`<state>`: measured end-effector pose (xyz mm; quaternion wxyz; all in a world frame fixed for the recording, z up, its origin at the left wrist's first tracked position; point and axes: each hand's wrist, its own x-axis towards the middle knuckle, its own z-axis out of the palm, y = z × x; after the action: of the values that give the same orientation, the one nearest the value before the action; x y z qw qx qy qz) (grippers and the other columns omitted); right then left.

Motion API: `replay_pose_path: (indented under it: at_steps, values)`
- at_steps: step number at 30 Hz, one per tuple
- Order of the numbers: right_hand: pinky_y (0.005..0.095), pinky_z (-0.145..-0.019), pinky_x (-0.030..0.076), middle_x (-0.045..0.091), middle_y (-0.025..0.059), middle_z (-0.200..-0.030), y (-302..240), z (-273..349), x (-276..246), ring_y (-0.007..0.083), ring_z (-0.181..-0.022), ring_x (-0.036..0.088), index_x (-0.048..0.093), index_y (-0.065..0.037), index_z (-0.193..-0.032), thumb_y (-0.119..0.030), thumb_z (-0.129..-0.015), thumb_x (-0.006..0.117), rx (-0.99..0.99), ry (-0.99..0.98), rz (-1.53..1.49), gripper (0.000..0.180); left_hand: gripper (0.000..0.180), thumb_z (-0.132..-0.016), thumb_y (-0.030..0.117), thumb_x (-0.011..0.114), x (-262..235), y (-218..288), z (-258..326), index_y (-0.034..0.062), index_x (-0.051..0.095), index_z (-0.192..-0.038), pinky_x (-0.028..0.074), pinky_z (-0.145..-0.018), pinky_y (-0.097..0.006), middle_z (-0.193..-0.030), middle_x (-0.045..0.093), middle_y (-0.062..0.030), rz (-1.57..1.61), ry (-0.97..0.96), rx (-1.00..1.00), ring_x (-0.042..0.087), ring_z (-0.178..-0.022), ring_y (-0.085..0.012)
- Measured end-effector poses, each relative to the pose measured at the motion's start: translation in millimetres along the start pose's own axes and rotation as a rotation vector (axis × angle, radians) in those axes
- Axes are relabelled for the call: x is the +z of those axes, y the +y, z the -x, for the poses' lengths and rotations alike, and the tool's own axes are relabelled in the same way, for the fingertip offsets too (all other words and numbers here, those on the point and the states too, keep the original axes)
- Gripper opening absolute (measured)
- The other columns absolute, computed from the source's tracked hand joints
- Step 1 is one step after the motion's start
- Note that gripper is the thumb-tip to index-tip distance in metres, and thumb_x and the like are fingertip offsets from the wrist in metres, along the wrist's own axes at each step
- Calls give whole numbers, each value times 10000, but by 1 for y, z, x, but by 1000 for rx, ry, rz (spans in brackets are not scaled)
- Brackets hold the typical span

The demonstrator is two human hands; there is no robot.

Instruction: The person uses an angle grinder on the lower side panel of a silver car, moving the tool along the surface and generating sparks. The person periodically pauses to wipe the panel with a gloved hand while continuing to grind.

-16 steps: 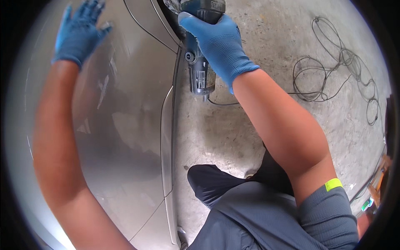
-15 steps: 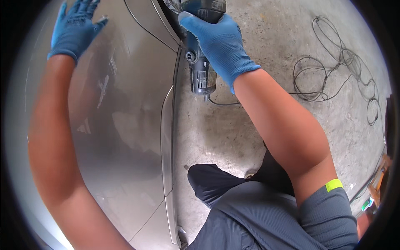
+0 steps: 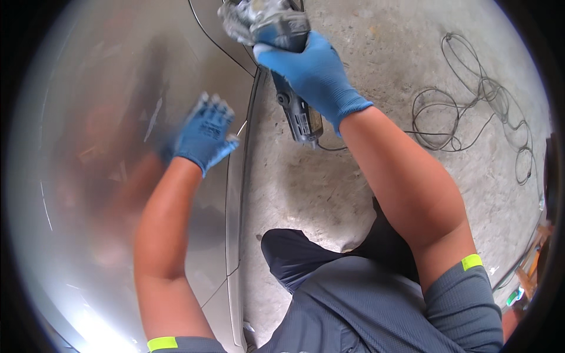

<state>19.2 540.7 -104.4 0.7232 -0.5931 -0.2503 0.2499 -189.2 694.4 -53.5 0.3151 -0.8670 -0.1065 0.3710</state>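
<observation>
While a glossy grey-brown vehicle panel (image 3: 100, 182) curves across the left side, catching blurred reflections, a bright glare low down and a few pale streaks, stained concrete floor (image 3: 318, 194) spreads to the right. A thin dark cord (image 3: 456, 150) lies on it in loose, tangled loops, and a small green-and-white item (image 3: 515, 296) sits near the right rim. Over the panel, close to its edge, the blue-gloved left hand (image 3: 206, 132) has its fingers extended and slightly apart, grasping nothing; whether it touches the surface cannot be told. The gloved right hand (image 3: 315, 70) is clamped around a dark power tool (image 3: 285, 32), held at the top beside the panel's edge, its pale, fuzzy head uppermost.
</observation>
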Motion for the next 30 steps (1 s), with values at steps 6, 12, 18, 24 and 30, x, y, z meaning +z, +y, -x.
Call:
replay_pose_path:
  at_steps: [6, 12, 18, 24, 30]
  values:
    - [441, -949, 556, 729, 251, -1141, 2, 1, -6, 377, -1067, 722, 623, 52, -1219, -523, -753, 854, -147, -254, 335, 775, 661, -1099, 281, 531, 5, 63, -1, 44, 273, -1659, 333, -1237, -455, -1635, 427, -168, 2105, 291, -21, 480, -1468, -257]
    - [460, -909, 566, 736, 239, -1108, 16, -5, 13, 399, -1049, 723, 633, 8, -1149, -491, -757, 873, -317, -339, 392, 679, 614, -1084, 185, 487, -29, 93, -12, 87, 286, -1656, 372, -1209, -484, -1571, 483, -127, 2843, 683, 83, 525, -1394, -304]
    - [471, -902, 566, 737, 234, -1104, 25, -17, 37, 403, -1045, 721, 637, -9, -1109, -510, -735, 887, -318, -346, 416, 673, 555, -1104, 259, 411, -29, 98, -22, 106, 343, -1633, 364, -1208, -518, -1569, 483, -120, 2870, 846, -27, 507, -1400, -308]
    - [475, -902, 567, 739, 221, -1090, 29, -26, 47, 399, -1039, 722, 648, -19, -1108, -509, -724, 893, -334, -333, 407, 669, 548, -1111, 281, 411, -31, 92, -26, 96, 362, -1624, 367, -1208, -508, -1557, 493, -110, 2829, 874, -84, 510, -1392, -288]
    - [482, -900, 567, 743, 218, -1068, 27, -32, 48, 399, -1019, 727, 650, -19, -1104, -520, -727, 886, -348, -332, 461, 669, 535, -1118, 281, 401, -32, 88, -32, 83, 373, -1614, 386, -1196, -500, -1547, 498, -109, 2803, 922, -94, 518, -1380, -273]
